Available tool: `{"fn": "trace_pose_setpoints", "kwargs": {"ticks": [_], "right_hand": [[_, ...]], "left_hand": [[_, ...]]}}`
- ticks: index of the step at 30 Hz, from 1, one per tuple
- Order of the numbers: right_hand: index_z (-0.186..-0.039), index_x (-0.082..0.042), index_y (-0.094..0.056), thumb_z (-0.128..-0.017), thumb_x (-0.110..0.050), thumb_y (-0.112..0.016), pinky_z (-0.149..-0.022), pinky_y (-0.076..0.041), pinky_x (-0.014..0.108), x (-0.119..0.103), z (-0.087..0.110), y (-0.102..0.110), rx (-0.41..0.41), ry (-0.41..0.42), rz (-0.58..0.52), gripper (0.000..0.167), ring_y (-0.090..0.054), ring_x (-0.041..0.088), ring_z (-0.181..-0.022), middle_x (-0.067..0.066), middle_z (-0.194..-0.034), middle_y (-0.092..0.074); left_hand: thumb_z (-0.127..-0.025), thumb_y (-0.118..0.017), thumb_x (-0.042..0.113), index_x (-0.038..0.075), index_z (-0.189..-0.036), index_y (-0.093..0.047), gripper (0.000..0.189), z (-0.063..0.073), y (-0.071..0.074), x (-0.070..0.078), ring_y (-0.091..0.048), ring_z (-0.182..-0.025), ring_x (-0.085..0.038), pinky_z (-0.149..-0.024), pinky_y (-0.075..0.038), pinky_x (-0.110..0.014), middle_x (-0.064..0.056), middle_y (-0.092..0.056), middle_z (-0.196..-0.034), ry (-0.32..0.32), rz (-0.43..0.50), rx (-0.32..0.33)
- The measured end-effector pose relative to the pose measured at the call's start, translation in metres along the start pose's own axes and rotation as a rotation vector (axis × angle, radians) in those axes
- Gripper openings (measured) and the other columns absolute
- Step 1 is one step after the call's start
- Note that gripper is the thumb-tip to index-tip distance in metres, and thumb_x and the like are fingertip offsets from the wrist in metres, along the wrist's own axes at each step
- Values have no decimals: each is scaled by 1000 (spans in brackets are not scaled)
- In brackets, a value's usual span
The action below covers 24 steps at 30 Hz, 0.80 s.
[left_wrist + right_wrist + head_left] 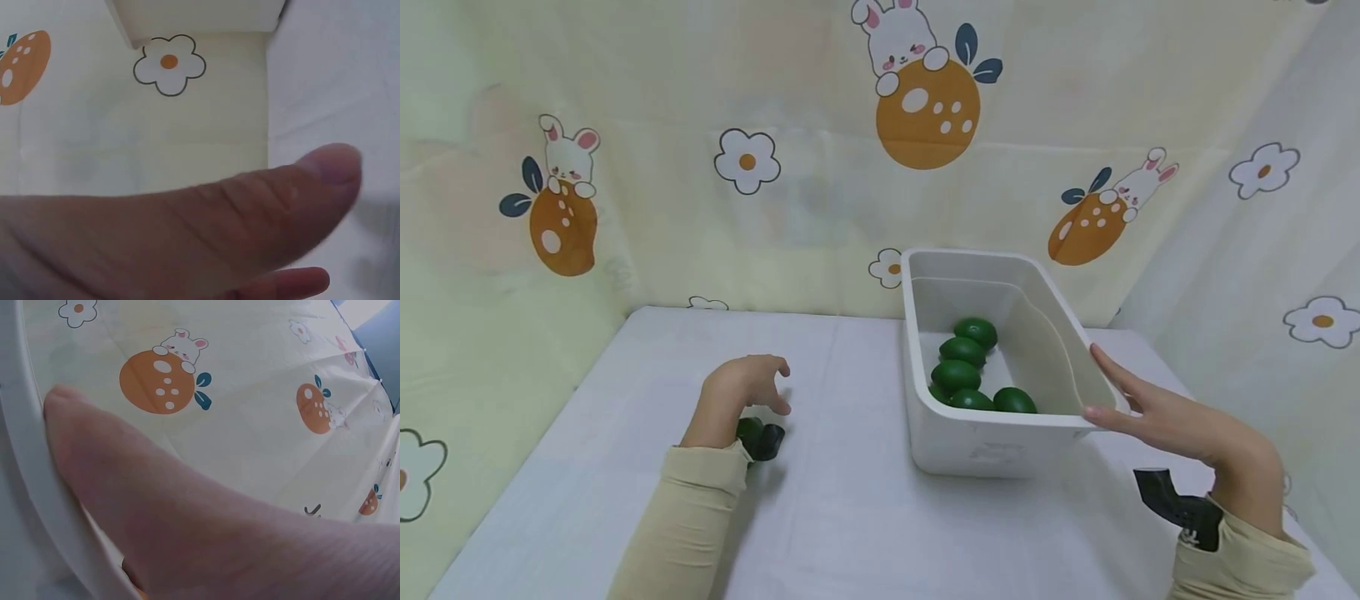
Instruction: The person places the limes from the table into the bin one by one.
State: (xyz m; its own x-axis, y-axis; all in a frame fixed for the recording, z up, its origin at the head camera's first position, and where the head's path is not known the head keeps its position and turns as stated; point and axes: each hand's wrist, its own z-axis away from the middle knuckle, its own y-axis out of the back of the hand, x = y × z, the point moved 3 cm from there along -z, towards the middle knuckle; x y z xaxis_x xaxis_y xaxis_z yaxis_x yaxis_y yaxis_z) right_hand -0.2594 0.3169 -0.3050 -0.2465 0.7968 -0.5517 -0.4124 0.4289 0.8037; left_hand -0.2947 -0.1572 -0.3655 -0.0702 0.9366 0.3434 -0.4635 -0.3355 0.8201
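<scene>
My left hand hovers over the left part of the table, thumb and fingers apart and loosely bent, with nothing between them. Partly hidden behind its wrist and the black wrist mount is a dark green rounded thing. To the right stands a white plastic bin with several smooth, dark green oval fruits gathered at its left and near side. My right hand touches the bin's right rim near the front corner, thumb and forefinger stretched out. In the right wrist view, the thumb lies along the outer rim.
A white cloth covers the table. Behind it hangs a pale curtain printed with rabbits, orange fruit and flowers, and it continues along both sides. The bin stands close to the back curtain.
</scene>
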Motion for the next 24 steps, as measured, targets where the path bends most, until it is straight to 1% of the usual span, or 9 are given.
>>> {"fn": "trace_pose_setpoints", "kwargs": {"ticks": [2,4,10,12,15,18,20,22,24], "right_hand": [[-151,-28,13,-97,-34,-51,-92,-25,75,2,1,-1,-1,0,-2,84,-12,50,-137,20,-159,5],[-151,-27,12,-97,-33,-52,-93,-24,75,2,1,-1,1,8,-2,84,-11,50,-137,19,-159,5],[-151,-27,12,-97,-32,-53,-92,-26,76,0,-1,-1,8,26,8,85,-13,51,-137,20,-159,4],[-151,-27,12,-96,-33,-53,-90,-26,77,0,-2,0,7,23,11,85,-13,52,-136,21,-158,3],[-151,-26,12,-96,-34,-52,-90,-27,77,-1,-3,0,6,19,16,85,-13,52,-136,22,-158,3],[-151,-26,13,-96,-34,-52,-90,-27,77,-1,-2,1,7,14,14,85,-13,52,-136,21,-158,3],[-151,-27,12,-97,-34,-52,-91,-26,76,0,-1,1,6,13,9,85,-13,51,-137,21,-158,4],[-151,-27,12,-97,-34,-52,-91,-26,76,0,-1,0,6,12,6,85,-13,51,-137,20,-159,4],[-151,-27,12,-97,-34,-52,-91,-25,77,0,-1,0,4,8,2,85,-12,52,-137,20,-159,5]], "left_hand": [[-79,-76,27,16,-137,-47,65,1,-2,-1,-62,-93,-25,-78,-48,-42,-9,-61,-120,0,-44,-21],[-78,-77,27,18,-137,-47,67,2,-3,-3,-63,-93,-23,-78,-48,-42,-8,-61,-119,6,-62,-53],[-81,-75,22,18,-134,-52,58,0,-11,-13,-60,-85,-23,-71,-47,-33,-10,-55,-120,25,-62,-155],[-83,-73,20,19,-132,-54,52,-2,-14,-14,-58,-84,-24,-70,-47,-31,-10,-54,-118,22,-71,-174],[-84,-71,19,21,-130,-56,49,-5,-17,-12,-58,-87,-24,-71,-48,-32,-11,-54,-121,9,-69,-188],[-83,-73,19,23,-131,-54,52,-9,-18,-9,-57,-94,-24,-69,-52,-35,-11,-51,-129,-12,-5,-187],[-82,-73,19,22,-132,-52,54,-12,-18,-5,-58,-95,-22,-67,-54,-35,-12,-54,-125,-53,33,-166],[-83,-73,19,20,-133,-50,55,-16,-17,-1,-58,-92,-21,-65,-55,-34,-11,-56,-120,-104,61,-131],[-84,-70,19,17,-133,-50,53,-20,-17,6,-60,-86,-19,-66,-53,-32,-11,-59,-111,-172,52,-78]]}}
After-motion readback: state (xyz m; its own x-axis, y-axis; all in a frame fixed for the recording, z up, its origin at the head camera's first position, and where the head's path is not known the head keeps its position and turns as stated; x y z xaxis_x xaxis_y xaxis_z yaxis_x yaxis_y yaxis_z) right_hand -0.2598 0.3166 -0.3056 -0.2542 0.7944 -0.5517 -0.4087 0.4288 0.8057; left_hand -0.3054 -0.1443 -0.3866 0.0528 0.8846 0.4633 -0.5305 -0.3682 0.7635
